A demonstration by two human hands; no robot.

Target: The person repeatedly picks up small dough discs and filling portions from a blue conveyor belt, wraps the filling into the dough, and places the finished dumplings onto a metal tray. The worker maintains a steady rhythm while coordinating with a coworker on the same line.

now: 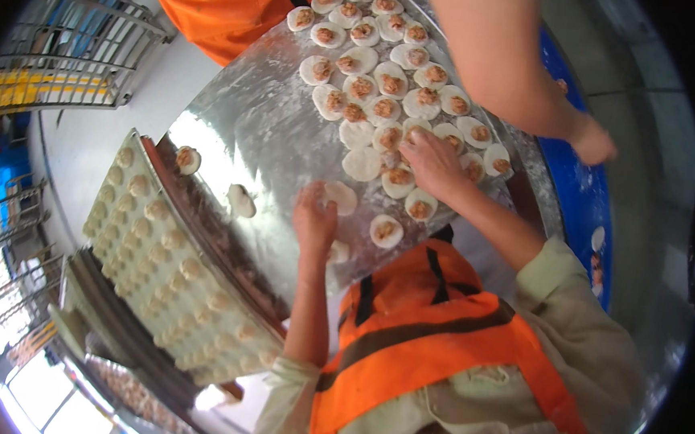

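Observation:
My left hand (315, 221) is over the metal table, fingers curled at the edge of a plain round dough wrapper (341, 198), thumb against its near side. My right hand (433, 165) reaches in among the wrappers on the right, fingertips drawn together beside a topped wrapper (388, 137); what they pinch is hidden. Many flat white wrappers there carry a lump of brownish filling (389, 84), some overlapping. One bare wrapper (362, 164) lies between my hands. A single topped wrapper (386, 231) sits close to my apron.
A tray (129, 260) with rows of shaped dumplings stands left of the table (233, 120). Two loose dough pieces lie near that edge. Across from me is a person in an orange apron (217, 6); a bare forearm (518, 76) extends over a blue surface (579, 193) at right.

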